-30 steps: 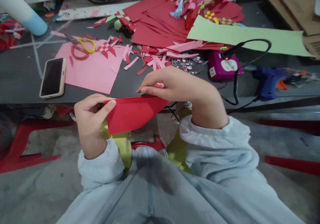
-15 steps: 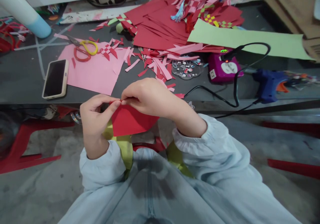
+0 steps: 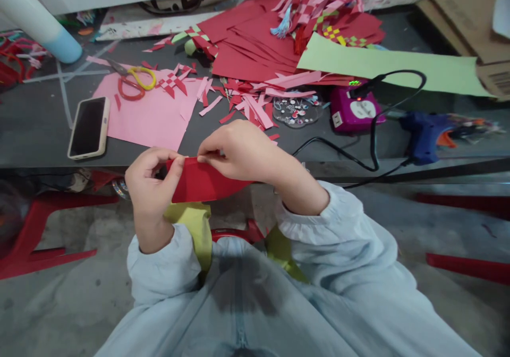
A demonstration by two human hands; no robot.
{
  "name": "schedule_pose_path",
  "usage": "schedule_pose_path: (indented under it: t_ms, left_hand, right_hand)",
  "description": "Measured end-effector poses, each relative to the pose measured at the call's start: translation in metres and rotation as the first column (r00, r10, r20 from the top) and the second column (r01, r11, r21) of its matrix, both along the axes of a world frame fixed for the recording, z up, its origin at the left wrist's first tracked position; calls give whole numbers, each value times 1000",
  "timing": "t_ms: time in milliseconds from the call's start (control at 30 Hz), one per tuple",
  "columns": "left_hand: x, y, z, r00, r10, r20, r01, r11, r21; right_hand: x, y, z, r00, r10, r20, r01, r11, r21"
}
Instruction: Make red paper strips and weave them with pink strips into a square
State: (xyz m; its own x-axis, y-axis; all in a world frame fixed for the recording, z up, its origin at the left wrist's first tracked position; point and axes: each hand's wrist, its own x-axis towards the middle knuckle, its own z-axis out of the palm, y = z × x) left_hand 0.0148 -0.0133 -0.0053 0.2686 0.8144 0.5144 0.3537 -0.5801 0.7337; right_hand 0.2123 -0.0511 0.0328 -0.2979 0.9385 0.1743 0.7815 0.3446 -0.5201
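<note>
I hold a folded piece of red paper [image 3: 199,183] in the air just in front of the dark table's near edge [image 3: 48,158]. My left hand [image 3: 149,189] pinches its left end between thumb and fingers. My right hand [image 3: 243,150] pinches the top folded edge near the middle, fingertips close to the left thumb. Both sleeves are pale blue. The right part of the paper is hidden under my right hand.
On the table lie a phone [image 3: 88,127], a pink sheet [image 3: 147,115], red and yellow scissors [image 3: 133,81], scattered paper strips [image 3: 247,104], a stack of red sheets [image 3: 255,43], a green sheet [image 3: 390,65], a purple socket box [image 3: 354,107] with black cable and a blue glue gun [image 3: 426,128].
My right hand slid left along the top edge of the red paper toward my left hand. The paper now shows narrower, folded down flatter.
</note>
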Motion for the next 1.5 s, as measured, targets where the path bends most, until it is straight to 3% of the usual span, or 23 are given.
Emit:
schedule_pose_path:
  t_ms: [233,467,767,933,1067,1233,1367,1500]
  left_hand:
    - [-5,9,-2,989,141,49,-141,990,-13]
    - [-8,13,-3,975,204,87,-196,977,-84]
    - [-17,17,-2,965,242,102,-226,963,-150]
    - [-17,15,-3,965,223,136,-206,970,-133]
    - [-11,8,1,974,171,152,-148,977,-152]
    - [1,-4,5,994,8,111,13,982,-186]
    - [7,-5,3,995,-67,69,79,978,-194]
    - [7,-1,0,997,-78,10,78,966,-246]
  right_hand:
    - [32,3,-3,998,15,-56,-18,999,-52]
    - [61,5,-3,996,24,-84,-35,991,-128]
    - [92,-3,-1,981,-162,-105,131,958,-256]
    - [100,-6,3,962,-221,-157,160,931,-328]
    - [90,-5,7,993,-84,-82,53,943,-330]
    - [45,-3,9,983,151,-102,-172,951,-257]
    - [10,-1,5,985,167,-39,-171,977,-131]
    - [-3,0,-2,991,124,-50,-127,989,-70]
